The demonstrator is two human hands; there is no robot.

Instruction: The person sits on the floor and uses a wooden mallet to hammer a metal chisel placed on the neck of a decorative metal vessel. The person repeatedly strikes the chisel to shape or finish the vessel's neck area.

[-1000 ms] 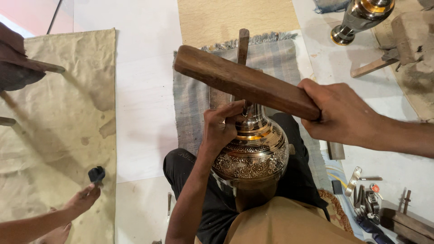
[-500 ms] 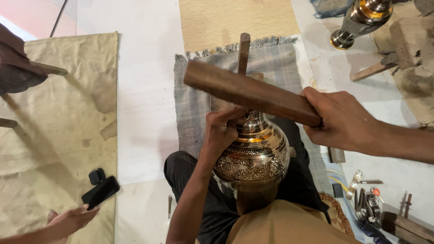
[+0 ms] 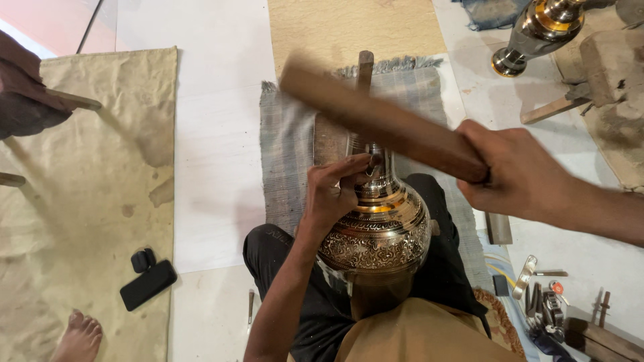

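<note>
An engraved brass vase (image 3: 376,234) stands between my knees, its neck pointing away from me. My left hand (image 3: 332,191) is closed on a small tool held against the vase's neck, the tool mostly hidden by my fingers. My right hand (image 3: 520,174) grips a long wooden mallet (image 3: 382,121), blurred with motion, raised slantwise above the vase's neck. A wooden post (image 3: 364,70) sticks up behind the vase on a grey woven mat (image 3: 288,147).
A beige cloth (image 3: 87,194) lies at left with a black phone (image 3: 147,285), a small black case (image 3: 142,259) and another person's bare foot (image 3: 79,335). Another brass vessel (image 3: 537,30) lies at top right. Several metal tools (image 3: 543,302) lie at lower right.
The mallet has swung and is now blurred above the vase. The other person's hand has left the beige cloth, and the phone now lies there next to the small case.
</note>
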